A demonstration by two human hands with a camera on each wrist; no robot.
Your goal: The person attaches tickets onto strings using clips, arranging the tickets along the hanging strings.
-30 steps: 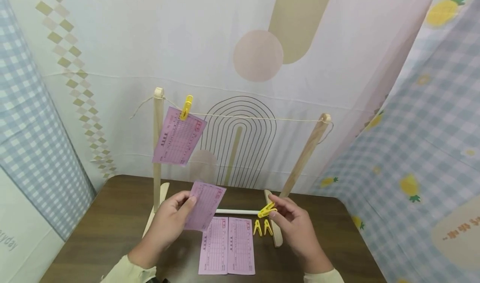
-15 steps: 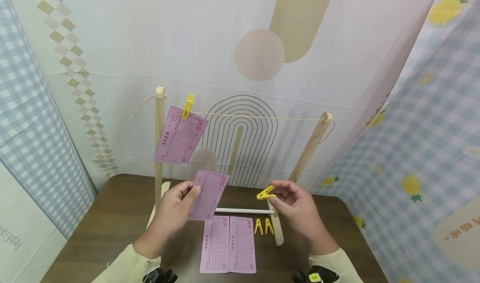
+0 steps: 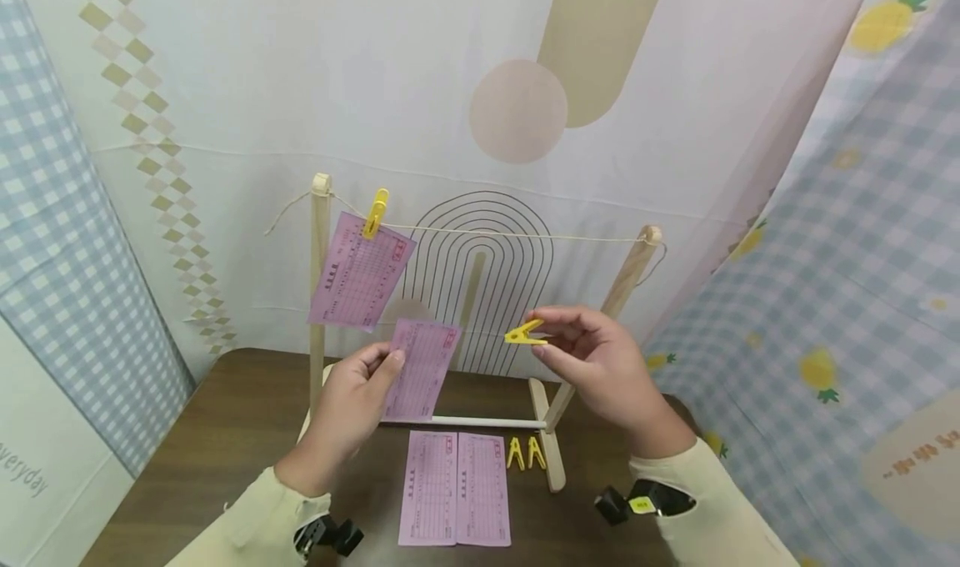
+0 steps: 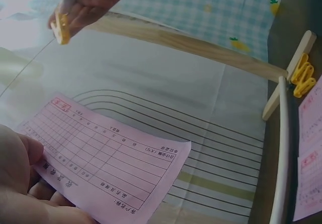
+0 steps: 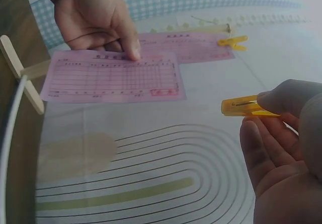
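My left hand pinches a pink printed slip by its left edge, thumb on the front, below the string. Between thumb and fingertips, my right hand holds a yellow clothespin a little higher, to the right of that slip. The left wrist view shows the held slip face on. Another pink slip hangs tilted from the string, under a yellow clothespin near the left post. Two pink slips lie side by side on the table, with two yellow clothespins to their right.
A wooden rack with a left post and a leaning right post carries the string. A white rod joins its feet low over the brown table. Patterned cloth hangs behind and at both sides.
Both hands have risen. The left has lifted its slip to just below the string's level, and the right has carried its clothespin up from beside the two on the table.
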